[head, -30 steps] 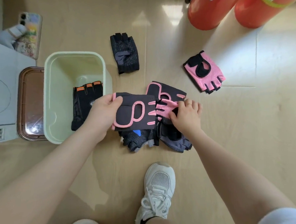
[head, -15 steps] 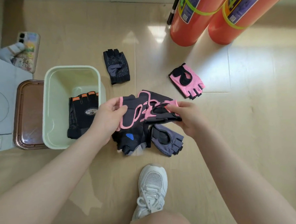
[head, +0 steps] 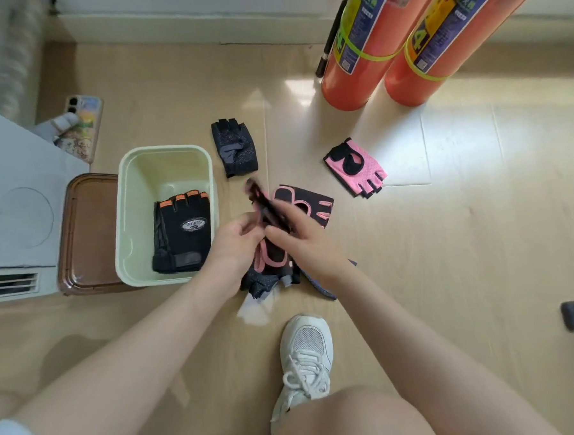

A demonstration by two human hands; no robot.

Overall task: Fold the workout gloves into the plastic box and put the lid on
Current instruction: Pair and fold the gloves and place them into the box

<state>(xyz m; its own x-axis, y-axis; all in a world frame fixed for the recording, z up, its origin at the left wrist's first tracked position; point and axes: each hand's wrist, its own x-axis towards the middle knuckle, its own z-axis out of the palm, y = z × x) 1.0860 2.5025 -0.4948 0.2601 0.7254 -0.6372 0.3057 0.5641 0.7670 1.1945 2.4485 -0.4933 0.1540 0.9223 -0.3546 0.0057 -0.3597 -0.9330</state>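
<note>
left hand [head: 237,240] + right hand [head: 300,236]: fingers pinched shut on black-and-pink glove [head: 268,215], blurred, held above floor [head: 446,242] | plastic box [head: 126,225] at 9 o'clock of hands, open, holding black sports glove [head: 183,232] | brown lid [head: 87,234] at 9 o'clock of box

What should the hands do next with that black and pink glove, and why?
Probably finish the fold, then carry it left into the green box. Both the left hand and right hand grip the black and pink glove above the floor pile, seemingly half folded, and the box holds only the black and orange glove, so there is room.
</note>
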